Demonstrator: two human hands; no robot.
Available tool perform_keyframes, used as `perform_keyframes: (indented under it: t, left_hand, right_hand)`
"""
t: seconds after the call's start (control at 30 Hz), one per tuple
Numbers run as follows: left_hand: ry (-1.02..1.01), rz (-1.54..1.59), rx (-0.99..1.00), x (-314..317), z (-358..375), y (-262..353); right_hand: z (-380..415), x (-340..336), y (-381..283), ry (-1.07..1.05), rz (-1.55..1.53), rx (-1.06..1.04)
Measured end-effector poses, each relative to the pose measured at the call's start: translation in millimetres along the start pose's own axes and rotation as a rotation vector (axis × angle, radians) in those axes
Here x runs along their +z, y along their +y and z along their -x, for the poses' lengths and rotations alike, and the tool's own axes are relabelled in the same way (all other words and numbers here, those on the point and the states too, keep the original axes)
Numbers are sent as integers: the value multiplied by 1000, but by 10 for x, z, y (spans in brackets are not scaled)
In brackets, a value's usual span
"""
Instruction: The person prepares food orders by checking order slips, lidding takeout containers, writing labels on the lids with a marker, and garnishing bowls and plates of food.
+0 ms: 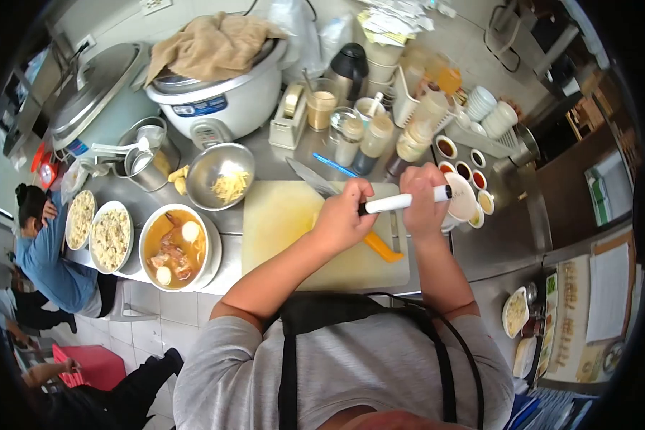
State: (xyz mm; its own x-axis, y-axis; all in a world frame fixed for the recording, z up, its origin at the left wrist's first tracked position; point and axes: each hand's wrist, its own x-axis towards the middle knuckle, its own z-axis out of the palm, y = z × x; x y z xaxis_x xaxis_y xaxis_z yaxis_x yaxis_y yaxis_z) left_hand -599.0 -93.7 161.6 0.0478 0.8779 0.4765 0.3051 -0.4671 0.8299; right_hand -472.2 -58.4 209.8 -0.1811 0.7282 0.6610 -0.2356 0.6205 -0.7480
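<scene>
A white marker [392,203] with black ends is held between my two hands, above the cutting board [279,244]. My left hand [345,215] is closed on its black left end. My right hand [428,199] wraps around the barrel, and the other black end pokes out past the fingers. Just right of my right hand stands a pale round container [462,198] with dark writing on it. A knife blade [314,177] lies behind my left hand on the board. An orange handle [383,247] shows below my hands; my left hand hides whether it joins the blade.
To the left are a noodle soup bowl [173,247], a metal bowl [222,175] of yellow strips and a rice cooker [218,100]. Squeeze bottles [375,143], a blue pen [335,165] and sauce cups [464,170] stand or lie behind. A person in blue [57,247] sits at left.
</scene>
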Motion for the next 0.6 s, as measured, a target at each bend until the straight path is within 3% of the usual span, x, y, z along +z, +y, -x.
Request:
perform_keyframes:
  t: [0.13,0.2,0.23,0.27,0.33,0.43,0.47,0.53,0.6]
  left_hand:
    - [21,-24,-328,-658,-116,48]
    - [256,-478,60,-1079,-149,-82]
    - [257,-378,-7,-1414,-105,3]
    - [317,-492,-39,-1753,1,-29]
    - [620,-160,-114,-2239,301,-4]
    - [889,-139,-164,-2997,972,-208]
    - [999,-124,-268,-3162,1193,-261]
    - [1168,-89,-412,-3393,1667,-432]
    - [1260,-127,-596,-3463,2047,-581]
  right_hand:
    - [-580,462,246,-251,271,95]
    - [-1136,592,501,42,314,23]
    - [-1474,539,646,86,473,44]
    - [-1820,436,798,130,631,65]
    - [-2261,327,1418,125,764,103]
    - [-2515,334,2258,-48,967,283]
    - [-2506,424,2327,-95,978,332]
    - [-2519,503,2682,-105,1181,269]
    - [-2579,499,2877,-220,1150,559]
